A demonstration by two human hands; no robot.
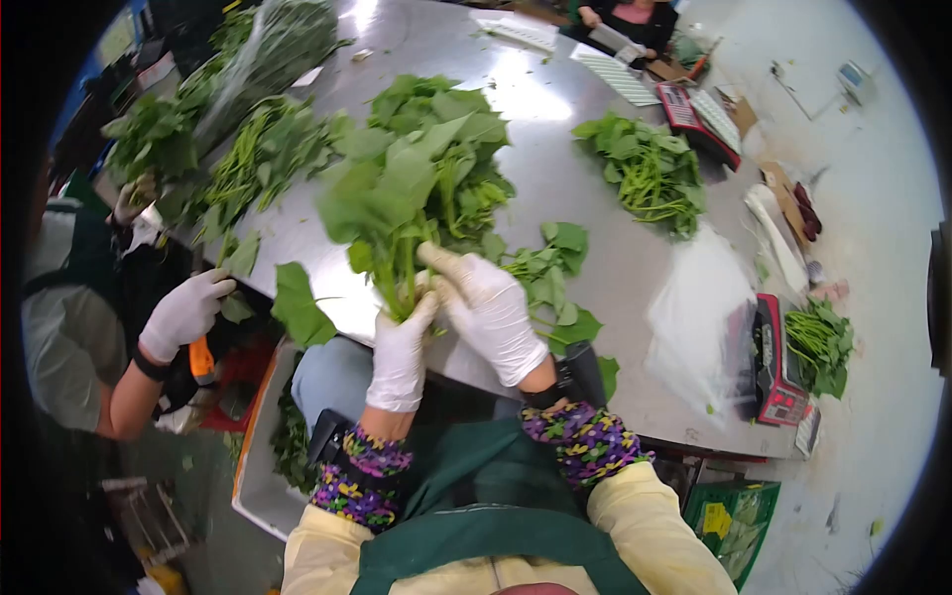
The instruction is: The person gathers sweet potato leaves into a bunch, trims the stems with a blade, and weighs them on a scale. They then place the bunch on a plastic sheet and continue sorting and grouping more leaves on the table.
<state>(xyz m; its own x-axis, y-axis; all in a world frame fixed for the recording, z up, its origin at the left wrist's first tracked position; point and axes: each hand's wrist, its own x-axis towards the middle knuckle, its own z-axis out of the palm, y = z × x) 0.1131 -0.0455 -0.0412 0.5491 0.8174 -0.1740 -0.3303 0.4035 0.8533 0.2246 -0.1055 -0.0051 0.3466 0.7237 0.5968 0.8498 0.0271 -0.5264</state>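
In front of me, above the table's near edge, a bunch of leafy greens (377,203) stands with its stems down and broad leaves up. My left hand (401,359), in a white glove, is closed around the lower stems. Also gloved, my right hand (491,312) closes its fingers on the stems from the right side. Right behind the bunch lies a larger heap of greens (476,188). A few loose leafy sprigs (550,273) rest beside my right hand, and a single leaf (300,305) is left of my left hand.
Another pile of greens (650,174) lies right on the metal table (605,327), near clear plastic bags (704,317) and red scales (778,367). At left, a co-worker's gloved hand (186,315) holds a sprig. Below is a white bin (260,466). Another person (635,25) is across the table.
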